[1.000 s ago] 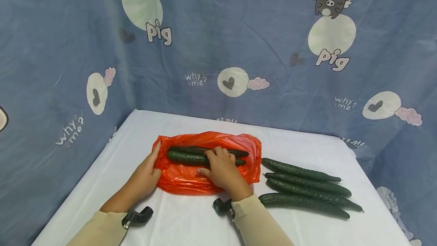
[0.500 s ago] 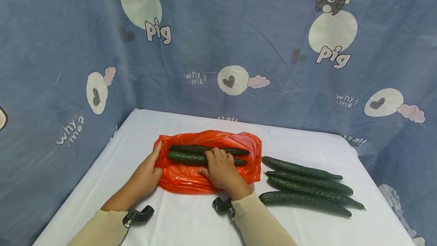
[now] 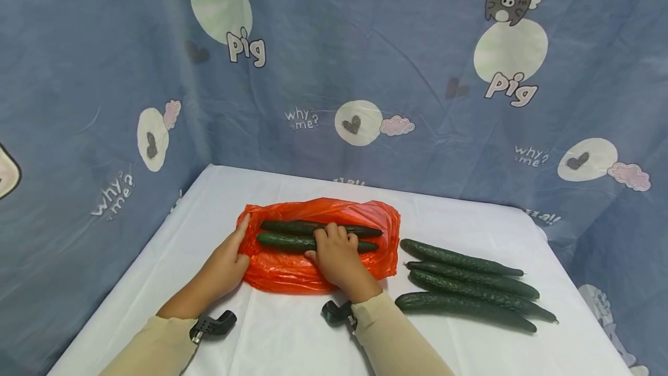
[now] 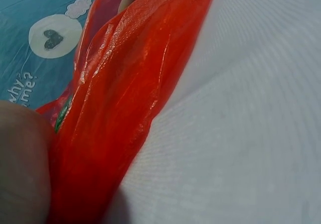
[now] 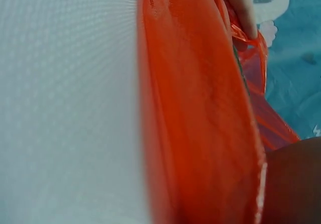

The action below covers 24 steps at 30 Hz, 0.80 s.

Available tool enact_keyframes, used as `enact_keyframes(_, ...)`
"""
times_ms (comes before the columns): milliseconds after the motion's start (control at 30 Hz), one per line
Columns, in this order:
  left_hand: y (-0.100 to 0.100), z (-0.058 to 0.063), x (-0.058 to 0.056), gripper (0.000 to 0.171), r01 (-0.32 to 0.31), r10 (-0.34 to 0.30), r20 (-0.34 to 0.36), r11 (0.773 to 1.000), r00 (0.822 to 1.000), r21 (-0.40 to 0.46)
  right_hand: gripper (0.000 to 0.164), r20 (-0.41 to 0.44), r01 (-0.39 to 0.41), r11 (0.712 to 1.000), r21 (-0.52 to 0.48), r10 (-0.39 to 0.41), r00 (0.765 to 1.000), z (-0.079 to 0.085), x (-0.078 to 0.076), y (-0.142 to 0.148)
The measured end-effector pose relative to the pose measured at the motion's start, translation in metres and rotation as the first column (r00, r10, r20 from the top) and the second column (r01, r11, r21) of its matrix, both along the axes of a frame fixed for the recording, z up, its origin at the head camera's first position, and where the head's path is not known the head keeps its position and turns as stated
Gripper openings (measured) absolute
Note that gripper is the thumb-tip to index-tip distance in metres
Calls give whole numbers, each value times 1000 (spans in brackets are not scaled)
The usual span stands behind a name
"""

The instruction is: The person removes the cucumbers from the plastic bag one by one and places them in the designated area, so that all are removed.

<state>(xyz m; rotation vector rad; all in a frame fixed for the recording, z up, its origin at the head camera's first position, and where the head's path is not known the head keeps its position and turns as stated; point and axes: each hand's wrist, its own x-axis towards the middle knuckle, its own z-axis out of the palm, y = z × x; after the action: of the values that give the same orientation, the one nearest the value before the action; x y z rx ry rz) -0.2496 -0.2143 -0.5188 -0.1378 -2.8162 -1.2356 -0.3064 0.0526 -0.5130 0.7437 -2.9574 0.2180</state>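
A red plastic bag [image 3: 292,284] lies in the middle of the white table, its mouth facing up. Two dark green cucumbers rest inside it side by side, a back cucumber [image 3: 284,226] and a front cucumber [image 3: 282,242]. My right hand [image 3: 339,260] reaches over the bag's near side and grips the front cucumber, fingers curled over its right half. At the bag's left end my left hand [image 3: 224,268] holds the rim, index finger stretched along it; its fingers [image 5: 241,5] also show at the bag's edge in the right wrist view. The red plastic fills much of both wrist views.
Several loose cucumbers [image 3: 467,282] lie roughly parallel on the table to the right of the bag. A white cloth [image 3: 292,341] covers the table. Behind and beside it hangs a blue printed curtain [image 3: 428,155]. Each wrist wears a black camera mount [image 3: 216,324].
The two cucumbers in the bag lie slightly further apart. My right thumb has drawn in a little toward the front cucumber. My left hand keeps its place at the bag's left end.
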Motion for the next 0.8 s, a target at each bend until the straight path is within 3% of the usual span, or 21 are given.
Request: enact_keyframes(800,0,-1,-1,92,-3,3,0,1000,1000,-15,44,-78,-43,999,-32,40,996,4,5,4)
